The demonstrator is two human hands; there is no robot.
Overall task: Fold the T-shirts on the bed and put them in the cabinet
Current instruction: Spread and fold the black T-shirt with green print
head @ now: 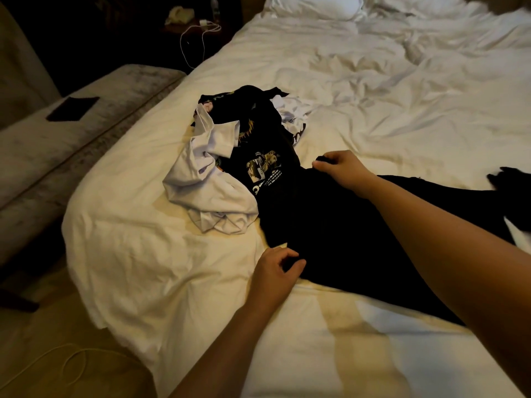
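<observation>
A black T-shirt point(330, 234) lies spread across the white bed point(143, 254), stretching off to the right. My left hand point(275, 268) pinches its near corner. My right hand point(342, 169) pinches its far corner. Behind it sits a heap of crumpled shirts: a white T-shirt point(207, 191) on the left, a black printed T-shirt point(264, 168) with a yellow and white graphic in the middle, and another white garment point(293, 110) at the back. No cabinet is in view.
An upholstered bench point(57, 156) with a dark flat object point(73, 108) on it stands left of the bed. A nightstand point(201, 24) with a white cable is at the back left. Pillows point(313, 7) lie at the head of the bed.
</observation>
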